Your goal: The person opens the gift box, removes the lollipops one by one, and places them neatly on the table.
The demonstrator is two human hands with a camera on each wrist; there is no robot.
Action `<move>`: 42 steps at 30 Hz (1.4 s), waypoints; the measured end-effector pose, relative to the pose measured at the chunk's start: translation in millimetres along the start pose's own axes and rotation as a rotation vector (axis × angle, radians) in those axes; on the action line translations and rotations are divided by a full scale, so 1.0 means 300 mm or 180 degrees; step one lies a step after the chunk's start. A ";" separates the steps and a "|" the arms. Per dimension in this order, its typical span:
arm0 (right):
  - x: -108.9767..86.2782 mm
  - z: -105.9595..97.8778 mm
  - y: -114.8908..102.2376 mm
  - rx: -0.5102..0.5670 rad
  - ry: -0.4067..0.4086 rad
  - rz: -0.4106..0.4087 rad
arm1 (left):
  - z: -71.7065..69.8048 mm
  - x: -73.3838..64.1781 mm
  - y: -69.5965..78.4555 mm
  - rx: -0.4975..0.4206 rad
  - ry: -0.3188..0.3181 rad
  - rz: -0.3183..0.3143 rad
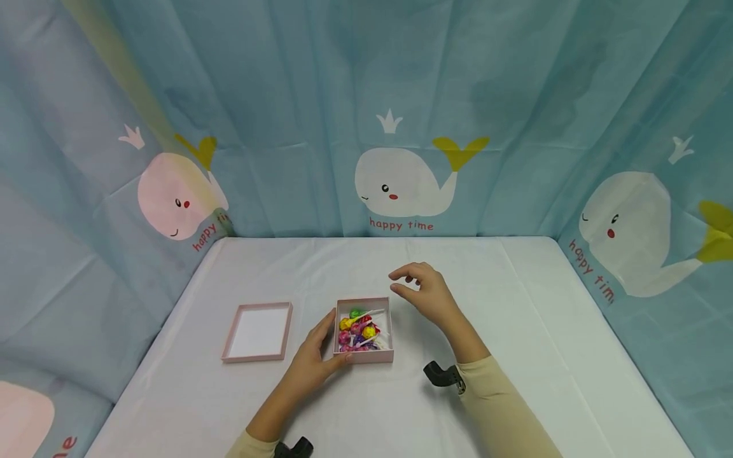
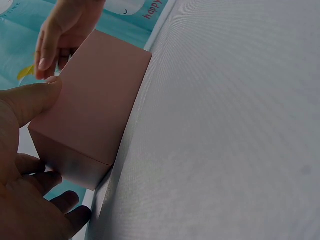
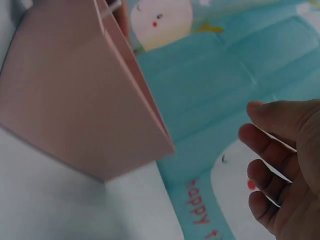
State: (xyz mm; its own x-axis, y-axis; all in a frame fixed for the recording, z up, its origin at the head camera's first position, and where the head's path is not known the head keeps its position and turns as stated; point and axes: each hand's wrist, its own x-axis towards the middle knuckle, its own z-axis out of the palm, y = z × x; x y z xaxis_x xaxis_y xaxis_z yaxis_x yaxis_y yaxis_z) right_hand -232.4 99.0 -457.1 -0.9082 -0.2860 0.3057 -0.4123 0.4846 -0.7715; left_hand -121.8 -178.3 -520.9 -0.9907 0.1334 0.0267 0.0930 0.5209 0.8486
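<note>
An uncovered pale pink box [image 1: 369,357] stands on the white table, and lollipops [image 1: 359,332] in green, yellow, red, pink and purple wrappers lie in a heap inside it. My left hand [image 1: 311,361] holds the box at its near left corner. In the left wrist view its thumb [image 2: 42,100] lies on the front wall, with the other fingers around the left side. Beyond the box's far right corner, my right hand [image 1: 426,294] hovers with loosely bent fingers. Nothing shows between its thumb and fingers in the right wrist view.
A shallow pink lid [image 1: 260,332] with a white inside lies left of the box, apart from it. The white tablecloth [image 1: 515,318] stretches to the right. Blue curtains [image 1: 286,127] printed with whales surround the table at the back and sides.
</note>
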 end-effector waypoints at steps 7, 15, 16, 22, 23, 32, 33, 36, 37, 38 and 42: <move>0.024 0.105 -0.089 -0.0095 -0.0393 -0.0216 | -0.006 -0.001 0.001 -0.0031 0.0032 0.0037; 0.034 0.217 -0.114 -0.0411 -0.1001 -0.0284 | -0.003 -0.004 -0.009 -0.0039 -0.0005 0.0052; 0.034 0.228 -0.114 -0.0492 -0.1078 -0.0286 | -0.003 -0.004 -0.010 -0.0044 -0.0011 0.0059; 0.023 0.271 -0.118 -0.0852 -0.1393 -0.0380 | -0.005 -0.008 -0.010 -0.0064 -0.0030 0.0075; 0.020 0.275 -0.121 -0.0855 -0.1440 -0.0394 | -0.006 -0.008 -0.010 -0.0061 -0.0025 0.0081; -0.002 0.298 -0.113 -0.0882 -0.1670 -0.0538 | -0.008 -0.009 -0.008 -0.0112 -0.0015 0.0113; -0.002 0.299 -0.113 -0.0917 -0.1678 -0.0560 | -0.008 -0.009 -0.008 -0.0115 -0.0012 0.0120; 0.000 0.304 -0.111 -0.1005 -0.1708 -0.0624 | -0.008 -0.008 -0.009 -0.0106 -0.0001 0.0137; 0.001 0.306 -0.110 -0.1034 -0.1717 -0.0641 | -0.008 -0.008 -0.010 -0.0103 0.0005 0.0146; 0.001 0.308 -0.109 -0.1058 -0.1724 -0.0662 | -0.008 -0.009 -0.010 -0.0098 0.0011 0.0156; -0.003 0.314 -0.113 -0.1209 -0.1694 -0.0700 | -0.010 -0.009 -0.010 -0.0085 0.0007 0.0163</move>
State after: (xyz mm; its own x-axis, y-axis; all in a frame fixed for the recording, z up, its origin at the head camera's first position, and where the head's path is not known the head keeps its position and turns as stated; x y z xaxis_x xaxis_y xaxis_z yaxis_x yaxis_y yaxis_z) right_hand -211.0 5.0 -483.9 -0.6814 -0.7307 0.0420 -0.6678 0.5972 -0.4442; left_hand -119.6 -182.6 -521.9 -0.9849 0.1574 0.0716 0.1409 0.4908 0.8598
